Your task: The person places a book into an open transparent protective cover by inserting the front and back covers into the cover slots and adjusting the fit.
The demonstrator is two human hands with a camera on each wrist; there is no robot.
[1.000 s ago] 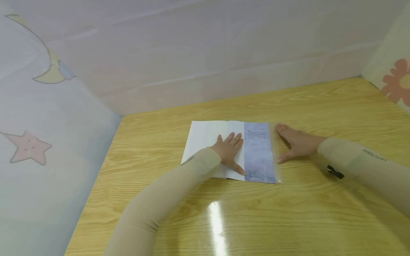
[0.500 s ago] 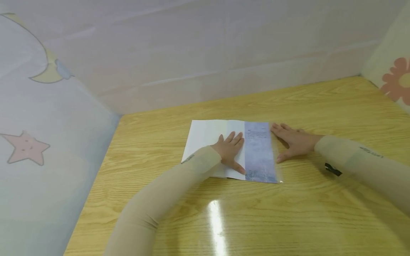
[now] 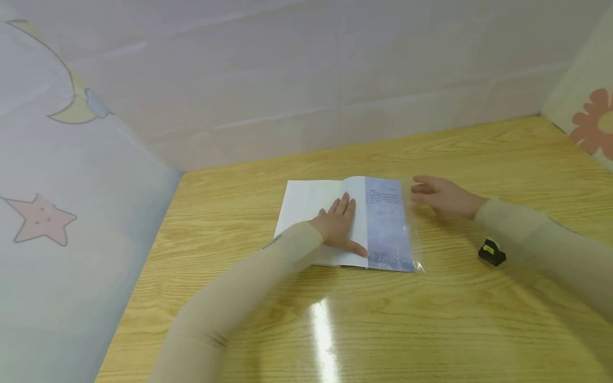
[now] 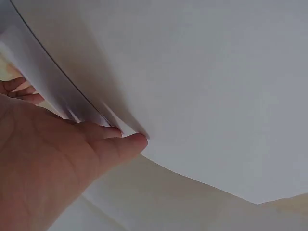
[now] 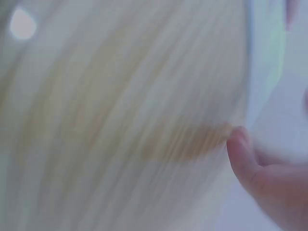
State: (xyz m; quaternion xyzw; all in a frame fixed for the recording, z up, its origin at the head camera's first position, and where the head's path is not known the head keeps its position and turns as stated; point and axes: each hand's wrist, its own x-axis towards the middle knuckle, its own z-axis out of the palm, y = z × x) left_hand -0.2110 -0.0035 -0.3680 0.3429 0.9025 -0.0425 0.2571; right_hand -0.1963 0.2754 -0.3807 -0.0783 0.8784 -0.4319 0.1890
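Note:
An open book (image 3: 311, 194) lies on the table with blank white pages up. Along its right side runs a printed lilac flap (image 3: 385, 223), and a clear plastic cover (image 3: 415, 244) sticks out past that flap. My left hand (image 3: 332, 229) lies across the white page with fingers extended, its thumb reaching the flap. At the upper right edge, my right hand (image 3: 445, 197) pinches the margin of the clear cover between thumb and fingers. The right wrist view has the thumb tip right at that edge. White paper (image 4: 202, 96) fills most of the left wrist view.
The wooden table (image 3: 383, 330) spreads around the book. A pale fabric wall (image 3: 287, 80) stands behind it, with decorated walls at left and right. A small black device (image 3: 491, 252) hangs under the right wrist.
My right hand has drawn its spread thumb and fingers together at the cover's edge. The page and flap bulge up slightly at the top. The left hand's fingers have turned a little.

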